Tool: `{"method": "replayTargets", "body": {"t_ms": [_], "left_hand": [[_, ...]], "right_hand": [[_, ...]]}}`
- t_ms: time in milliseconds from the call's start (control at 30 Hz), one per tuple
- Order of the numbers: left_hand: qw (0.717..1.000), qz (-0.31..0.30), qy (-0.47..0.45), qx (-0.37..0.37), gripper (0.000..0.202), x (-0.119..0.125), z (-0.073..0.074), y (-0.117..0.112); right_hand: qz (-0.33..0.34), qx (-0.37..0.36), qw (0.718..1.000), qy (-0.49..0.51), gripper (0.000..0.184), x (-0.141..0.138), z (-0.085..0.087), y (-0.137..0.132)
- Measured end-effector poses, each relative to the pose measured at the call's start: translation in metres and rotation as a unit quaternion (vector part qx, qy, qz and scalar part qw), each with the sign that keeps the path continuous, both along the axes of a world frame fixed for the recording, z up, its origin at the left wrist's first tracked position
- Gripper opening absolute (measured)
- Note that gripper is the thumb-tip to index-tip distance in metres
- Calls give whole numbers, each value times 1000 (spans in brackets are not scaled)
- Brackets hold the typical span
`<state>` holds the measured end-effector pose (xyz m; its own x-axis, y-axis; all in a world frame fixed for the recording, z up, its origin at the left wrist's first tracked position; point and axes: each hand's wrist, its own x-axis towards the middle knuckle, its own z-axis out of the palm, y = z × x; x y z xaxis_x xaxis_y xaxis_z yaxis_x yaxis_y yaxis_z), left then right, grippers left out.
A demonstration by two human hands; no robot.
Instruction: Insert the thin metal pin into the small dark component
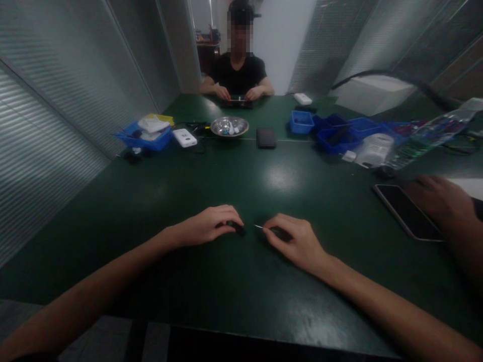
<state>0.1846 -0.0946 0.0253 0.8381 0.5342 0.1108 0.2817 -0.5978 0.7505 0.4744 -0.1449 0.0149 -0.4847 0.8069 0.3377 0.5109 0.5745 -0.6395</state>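
Note:
Both of my hands rest on the dark green table point(211, 181) near its front edge. My left hand point(209, 226) pinches a small black part point(239, 229) between thumb and fingers. A few centimetres to its right, my right hand point(296, 241) holds a thin tool with a silvery tip point(258, 227) that points left at the black part. The tip and the part are close but apart.
A person in black sits at the far end over a dark device point(237, 103). Mid-table lie a metal bowl point(229, 126), a white box point(184, 137), a black case point(266, 137) and blue bins point(145, 137) point(302, 121). Another person's hand point(437, 198) touches a phone point(407, 211) at right.

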Motion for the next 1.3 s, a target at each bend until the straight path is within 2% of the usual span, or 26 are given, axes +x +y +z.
{"method": "replayTargets", "body": {"t_ms": [67,167,333,400,500,633,733,867,1000,1167,1300], "left_hand": [[999,30,18,10,26,-19,1,16],[990,114,63,51,29,-60,0,46],[938,306,127,102,31,-139,-5,84],[915,369,137,91,33,-160,-6,91],[892,435,118,38,41,-179,-9,98],[868,493,54,-14,53,-192,-14,103],[855,517,35,-6,51,-194,-12,102],[839,543,19,11,42,-183,-4,95],[836,547,-38,-26,37,-176,-2,93],[854,519,-42,1,41,-179,-10,97],[842,531,-78,-60,40,-174,-9,95]], "right_hand": [[0,-1,1000,-3,15,1,0,0],[4,-1,1000,-2,16,2,-1,0],[9,-9,1000,-1,16,2,-2,0],[10,-12,1000,-2,16,2,-1,-1],[9,-17,1000,-4,16,2,1,0],[9,-16,1000,-3,16,3,1,0],[14,-18,1000,-1,17,3,1,0],[17,-17,1000,-4,17,2,1,-1],[19,-17,1000,-7,15,3,-1,-1],[18,-16,1000,-7,16,3,-1,-1],[21,-15,1000,-12,17,3,0,0]]}}
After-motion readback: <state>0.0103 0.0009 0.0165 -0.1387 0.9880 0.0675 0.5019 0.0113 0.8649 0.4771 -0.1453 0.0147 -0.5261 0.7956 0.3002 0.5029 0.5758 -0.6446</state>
